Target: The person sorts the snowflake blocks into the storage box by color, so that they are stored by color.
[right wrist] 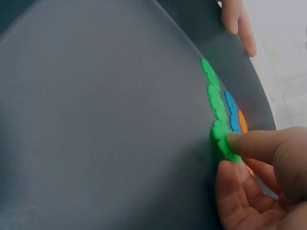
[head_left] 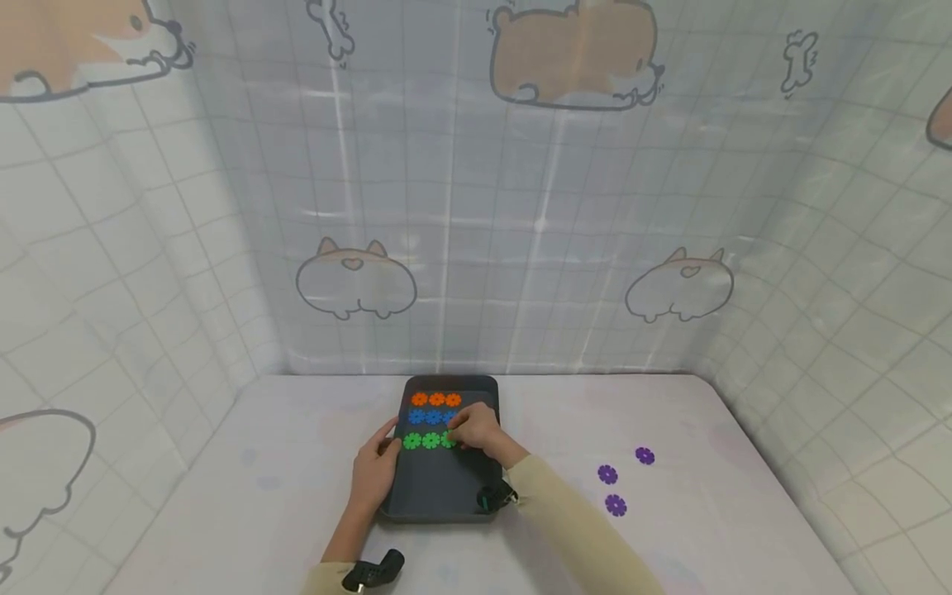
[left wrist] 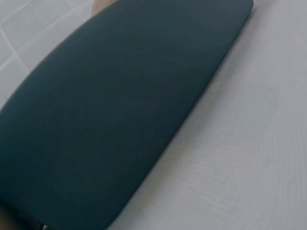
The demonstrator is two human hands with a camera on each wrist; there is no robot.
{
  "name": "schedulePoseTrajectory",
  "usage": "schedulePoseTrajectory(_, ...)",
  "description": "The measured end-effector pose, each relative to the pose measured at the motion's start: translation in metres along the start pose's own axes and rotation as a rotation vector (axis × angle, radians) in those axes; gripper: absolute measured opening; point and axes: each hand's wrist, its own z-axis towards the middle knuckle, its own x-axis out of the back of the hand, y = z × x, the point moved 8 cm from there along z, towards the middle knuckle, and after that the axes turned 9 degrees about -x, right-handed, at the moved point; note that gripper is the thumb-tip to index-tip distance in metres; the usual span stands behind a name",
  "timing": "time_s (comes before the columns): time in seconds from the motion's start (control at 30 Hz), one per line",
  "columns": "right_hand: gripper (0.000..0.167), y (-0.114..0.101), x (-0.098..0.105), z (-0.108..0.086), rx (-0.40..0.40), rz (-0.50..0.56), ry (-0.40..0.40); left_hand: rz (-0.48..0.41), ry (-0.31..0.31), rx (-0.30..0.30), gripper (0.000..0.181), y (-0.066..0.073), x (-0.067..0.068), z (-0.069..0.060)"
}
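Observation:
A dark grey tray [head_left: 446, 496] lies on the table, holding rows of flower-shaped plastic discs. The orange discs [head_left: 436, 399] form the far row, the blue discs [head_left: 426, 416] the middle one, the green discs [head_left: 421, 442] the nearest. My right hand [head_left: 478, 430] pinches the rightmost green disc [right wrist: 221, 135] between thumb and fingers, at the end of its row. On the tray's left rim, my left hand [head_left: 374, 471] grips the edge, its thumb on the rim. The tray's dark side [left wrist: 120, 96] fills much of the left wrist view; no fingers show clearly there.
Several paces of tabletop aside, three purple discs [head_left: 615, 505] lie loose on the white table [head_left: 692, 521], right of my right forearm. Patterned sheet walls [head_left: 476, 207] enclose the table at the back and both sides.

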Motion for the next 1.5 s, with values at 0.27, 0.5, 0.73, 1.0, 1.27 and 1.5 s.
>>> schedulePoseTrajectory(0.27, 0.010, -0.002, 0.000, -0.003, 0.025, -0.003, 0.008, -0.008, 0.008, -0.017, 0.043, 0.002, 0.001, 0.000)
schedulePoseTrajectory(0.5, 0.008, 0.000, -0.001, -0.002, 0.059, -0.011, 0.024, 0.003, 0.006, -0.011, 0.043, 0.001, 0.000, -0.001)
schedulePoseTrajectory(0.73, 0.008, 0.000, 0.000, -0.004, 0.070, 0.000, 0.023, 0.005, 0.006, -0.013, 0.043, 0.000, -0.001, -0.001)
schedulePoseTrajectory(1.0, 0.007, 0.001, -0.001, -0.003, 0.067, -0.001, 0.015, -0.001, 0.003, -0.011, 0.043, -0.001, -0.001, -0.001)
schedulePoseTrajectory(1.27, 0.007, -0.010, 0.009, -0.008, 0.064, 0.017, -0.049, -0.005, -0.004, 0.007, 0.043, -0.002, -0.002, -0.003)
schedulePoseTrajectory(1.5, 0.021, -0.026, 0.040, -0.027, 0.088, 0.073, -0.154, 0.000, -0.002, 0.000, 0.043, -0.001, -0.001, 0.000)
